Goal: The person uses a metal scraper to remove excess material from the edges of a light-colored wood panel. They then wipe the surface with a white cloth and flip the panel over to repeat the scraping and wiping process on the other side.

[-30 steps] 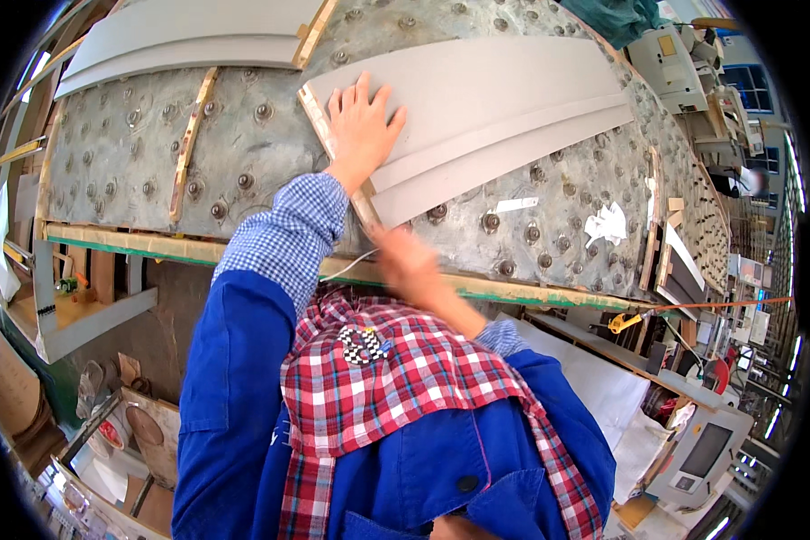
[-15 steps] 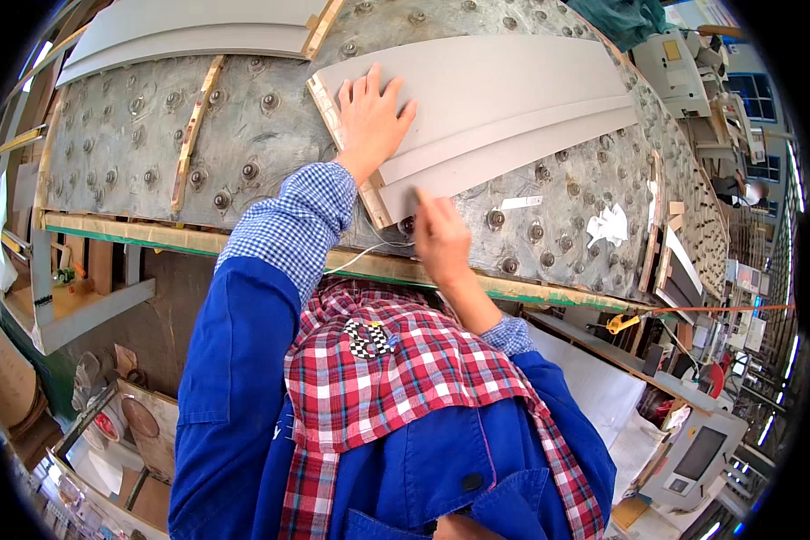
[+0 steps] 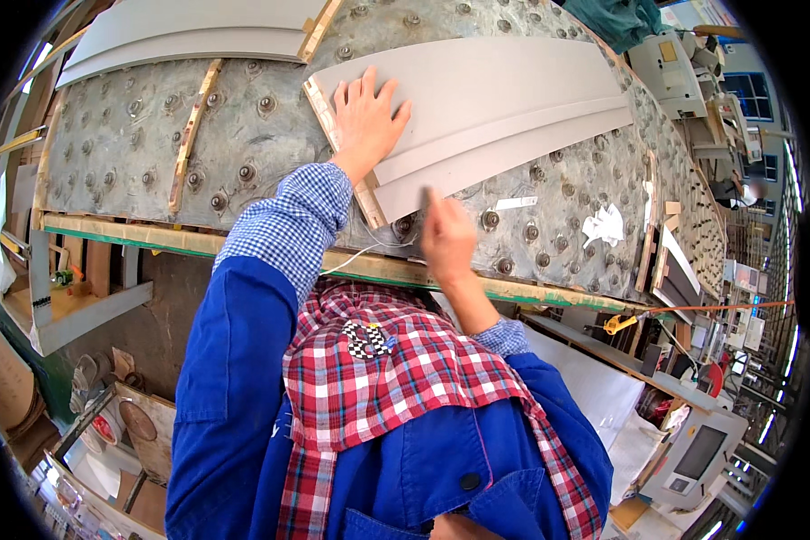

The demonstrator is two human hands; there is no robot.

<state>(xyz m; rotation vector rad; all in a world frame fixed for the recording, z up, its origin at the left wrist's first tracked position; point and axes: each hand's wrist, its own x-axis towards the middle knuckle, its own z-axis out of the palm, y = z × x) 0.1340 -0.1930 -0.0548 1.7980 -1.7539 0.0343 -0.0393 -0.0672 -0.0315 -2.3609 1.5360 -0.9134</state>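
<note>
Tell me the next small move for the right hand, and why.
Probably slide the right hand gently along the near edge of the grey panel: it is curled right by that edge, while the left hand lies spread on the panel, apparently steadying it. Whether the right holds anything is unclear.

Crumpled white paper point(image 3: 604, 226), green cloth point(image 3: 614, 22)

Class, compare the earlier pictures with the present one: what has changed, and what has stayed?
The right hand has moved right and slightly away from the body, leaving the near left corner of the grey panel; blur hides whether it holds anything. More of the white cord shows. The left hand stays spread on the panel; the crumpled white paper lies where it was.
</note>
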